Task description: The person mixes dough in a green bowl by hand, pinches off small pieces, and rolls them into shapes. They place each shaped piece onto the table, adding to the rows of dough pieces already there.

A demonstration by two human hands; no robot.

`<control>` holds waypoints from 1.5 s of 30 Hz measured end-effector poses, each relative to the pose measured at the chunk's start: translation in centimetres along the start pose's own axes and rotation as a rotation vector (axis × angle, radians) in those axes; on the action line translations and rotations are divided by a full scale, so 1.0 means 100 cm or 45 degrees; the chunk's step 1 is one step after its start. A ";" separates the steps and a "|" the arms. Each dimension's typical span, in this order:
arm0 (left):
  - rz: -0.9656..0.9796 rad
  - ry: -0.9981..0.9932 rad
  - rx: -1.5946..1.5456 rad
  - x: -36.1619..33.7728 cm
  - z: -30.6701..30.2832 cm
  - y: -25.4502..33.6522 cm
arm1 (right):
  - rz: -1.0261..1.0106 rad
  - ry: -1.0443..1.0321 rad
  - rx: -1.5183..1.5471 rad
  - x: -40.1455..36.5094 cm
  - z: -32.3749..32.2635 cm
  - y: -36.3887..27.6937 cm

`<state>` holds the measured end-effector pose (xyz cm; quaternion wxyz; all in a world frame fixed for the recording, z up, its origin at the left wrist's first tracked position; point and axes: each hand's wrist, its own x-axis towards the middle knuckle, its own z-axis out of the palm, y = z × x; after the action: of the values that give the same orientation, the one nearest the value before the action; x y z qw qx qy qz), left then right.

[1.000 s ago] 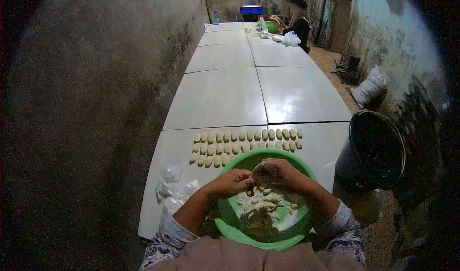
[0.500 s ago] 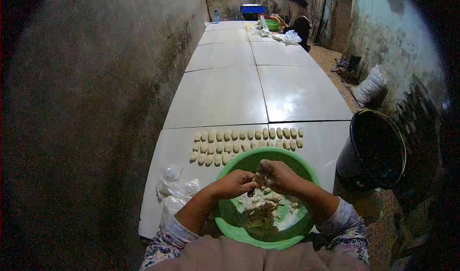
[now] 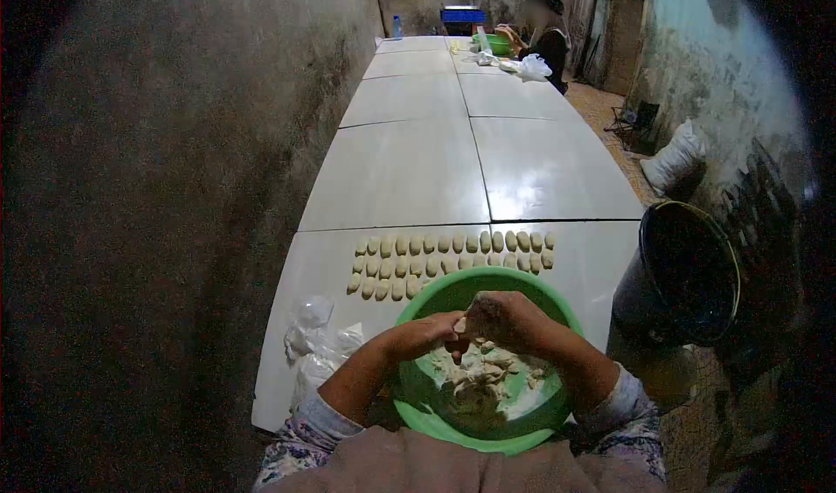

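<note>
Both of my hands meet over a green basin point(image 3: 522, 443) that stands at the table's near edge. My left hand point(image 3: 433, 334) and my right hand point(image 3: 505, 320) have their fingers closed round a small pale piece of dough point(image 3: 461, 325), mostly hidden between them. Below them, crumbly dough and white flour point(image 3: 488, 380) lie in the basin. Beyond its far rim, several small oval dough pieces point(image 3: 427, 245) are laid out in rows on the white table point(image 3: 396, 175).
Clear plastic bags point(image 3: 312, 336) lie left of the basin. A black bucket point(image 3: 640, 293) stands at the right. A white sack point(image 3: 675, 158) leans by the right wall. At the table's far end a person point(image 3: 547, 44) is beside another green basin point(image 3: 498, 45).
My right hand has turned and shifted slightly to the left, closer over my left fingers. The rest of the view has shifted only slightly.
</note>
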<state>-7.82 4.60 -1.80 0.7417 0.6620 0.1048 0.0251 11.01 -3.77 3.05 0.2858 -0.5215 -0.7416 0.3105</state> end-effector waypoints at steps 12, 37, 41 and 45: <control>0.065 0.222 0.192 -0.010 0.011 0.016 | 0.210 -0.098 0.259 0.003 -0.008 0.002; 0.149 0.492 0.487 0.000 -0.013 -0.015 | -0.086 0.052 0.027 0.013 0.018 0.018; 0.161 0.244 -0.630 0.001 -0.006 -0.011 | -0.171 0.314 -0.095 0.009 0.010 0.007; 0.235 0.335 -0.177 -0.004 0.009 0.025 | -0.218 0.478 -0.077 0.007 0.003 0.002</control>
<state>-7.76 3.99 0.80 0.7602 0.6069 0.1377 0.1866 10.67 -3.06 2.79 0.4283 -0.5137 -0.7260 0.1600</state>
